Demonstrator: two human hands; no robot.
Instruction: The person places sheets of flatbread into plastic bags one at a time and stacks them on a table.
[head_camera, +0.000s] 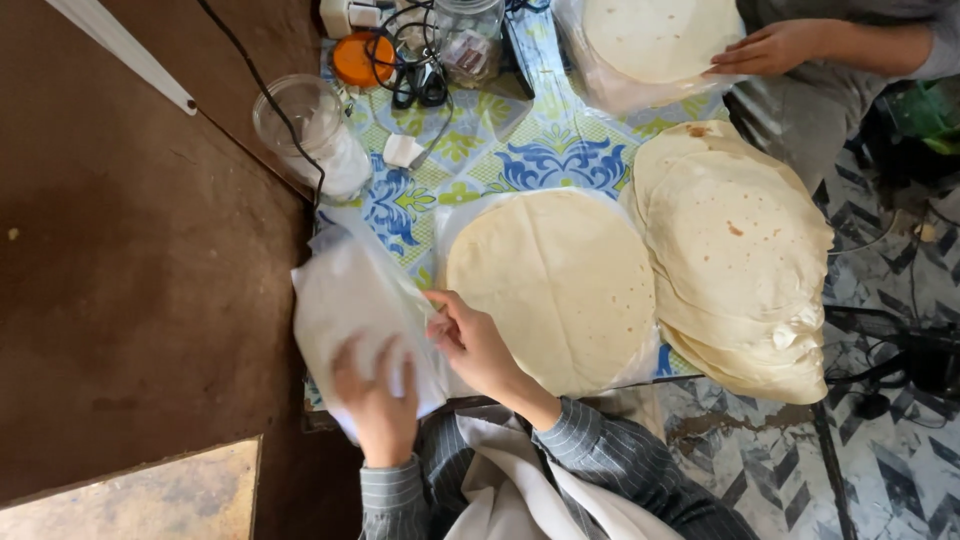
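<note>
The left hand (378, 398) is lying flat and open, fingers spread, on a stack of thin clear plastic bags (352, 312) at the near left corner of the table (480, 150); the right hand (470, 340) is pinching the edge of the top bag between thumb and fingertips, just beside the left one. Touching that hand on its right, a single round flatbread (560, 285) is lying inside a clear bag at the near edge of the table; a tall pile of flatbreads (740, 260) is sitting at the right edge, overlapping it slightly. At the far right corner another person's hand (770, 48) is resting on a bagged flatbread (650, 38). Along the far edge an orange lid (362, 58), a glass jar (470, 35) and a tangle of black cables (415, 70) are crowding together; a clear plastic cup (305, 125) is standing at the left edge.
</note>
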